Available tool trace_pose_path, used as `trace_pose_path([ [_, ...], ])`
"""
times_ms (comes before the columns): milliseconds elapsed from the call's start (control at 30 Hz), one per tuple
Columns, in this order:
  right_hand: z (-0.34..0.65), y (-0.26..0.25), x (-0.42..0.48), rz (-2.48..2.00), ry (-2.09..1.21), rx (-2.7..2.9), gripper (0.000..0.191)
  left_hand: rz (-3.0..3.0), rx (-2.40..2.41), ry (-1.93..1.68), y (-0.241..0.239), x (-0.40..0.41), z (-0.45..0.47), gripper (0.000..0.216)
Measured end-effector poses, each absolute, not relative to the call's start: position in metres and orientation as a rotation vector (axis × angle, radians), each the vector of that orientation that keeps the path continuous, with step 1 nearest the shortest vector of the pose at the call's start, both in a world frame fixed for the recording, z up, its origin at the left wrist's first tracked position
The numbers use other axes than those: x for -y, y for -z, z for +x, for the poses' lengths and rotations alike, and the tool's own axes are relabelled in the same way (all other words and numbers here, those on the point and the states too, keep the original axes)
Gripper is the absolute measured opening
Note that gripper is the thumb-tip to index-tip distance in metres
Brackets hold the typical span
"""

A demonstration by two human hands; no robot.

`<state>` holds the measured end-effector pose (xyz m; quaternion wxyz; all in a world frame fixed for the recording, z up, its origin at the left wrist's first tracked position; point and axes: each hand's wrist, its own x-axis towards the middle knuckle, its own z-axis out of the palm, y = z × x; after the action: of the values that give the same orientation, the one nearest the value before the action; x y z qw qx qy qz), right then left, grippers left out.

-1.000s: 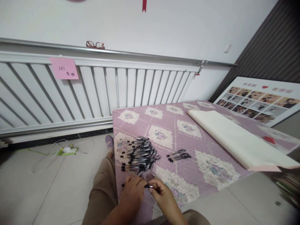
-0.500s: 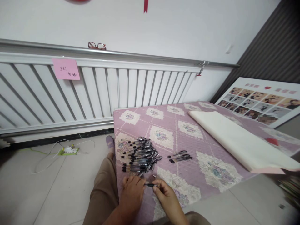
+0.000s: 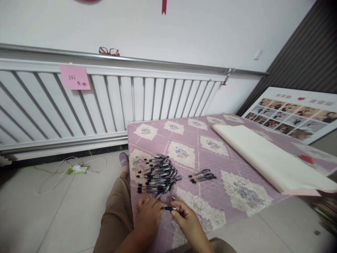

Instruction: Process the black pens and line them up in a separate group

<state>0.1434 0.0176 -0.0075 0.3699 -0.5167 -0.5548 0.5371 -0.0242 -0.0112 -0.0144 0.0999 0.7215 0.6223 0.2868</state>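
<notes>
A pen (image 3: 168, 208) with a black grip lies crosswise between my two hands, low in the head view. My left hand (image 3: 149, 215) is closed around its left end, and the fingers hide most of the barrel. At the right end, my right hand (image 3: 185, 216) is closed in a pinch by the pen's tip. A small greyish end of something (image 3: 173, 198) shows above my right fingertips; I cannot tell what it is. Just beyond my hands is a heap of black-capped pens (image 3: 159, 175). Several more pens (image 3: 202, 176) lie in a small group to its right.
The pens rest on a bed or mattress with a purple floral cover (image 3: 207, 158). A cream folded sheet (image 3: 263, 158) lies on the right. Behind stands a white radiator (image 3: 152, 95), with glasses (image 3: 109, 51) on its pipe. A power strip (image 3: 77, 169) with cables is on the floor.
My hands have barely moved. Slightly more of the pen's tip end shows beside my right fingers. The heap and the small group of pens are unchanged.
</notes>
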Motion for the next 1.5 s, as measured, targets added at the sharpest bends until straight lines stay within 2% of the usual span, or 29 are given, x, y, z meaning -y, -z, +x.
trace_pose_path([
  [100, 0.142, 0.006, -0.017, -1.306, -1.422, 1.325, 0.033, 2.097, -1.844, -0.823, 0.011, 0.011, -0.024, 0.023],
  [267, 0.143, 0.002, -0.016, -1.336, -1.482, 1.337, 0.023, 2.082, -1.846, -0.802, 0.009, 0.013, -0.025, 0.022],
  [900, 0.140, -0.005, -0.010, -1.367, -1.306, 1.631, 0.027, 2.141, -1.825, -0.829, 0.011, 0.015, -0.028, 0.021],
  [1000, 0.139, -0.006, -0.011, -1.364, -1.311, 1.612, 0.031, 2.116, -1.819, -0.832, 0.011, 0.015, -0.028, 0.023],
  [1133, 0.139, -0.004, -0.012, -1.367, -1.347, 1.501, 0.027, 2.116, -1.815, -0.840, 0.009, 0.016, -0.028, 0.025],
  [1233, 0.140, -0.002, -0.013, -1.362, -1.370, 1.432, 0.032, 2.137, -1.813, -0.839, 0.007, 0.016, -0.027, 0.025],
  [1367, 0.141, -0.003, -0.013, -1.354, -1.387, 1.479, 0.025, 2.135, -1.794, -0.839, 0.007, 0.016, -0.027, 0.023],
  [1500, 0.140, -0.003, -0.012, -1.375, -1.307, 1.562, 0.029, 2.126, -1.793, -0.858, 0.009, 0.016, -0.028, 0.023],
])
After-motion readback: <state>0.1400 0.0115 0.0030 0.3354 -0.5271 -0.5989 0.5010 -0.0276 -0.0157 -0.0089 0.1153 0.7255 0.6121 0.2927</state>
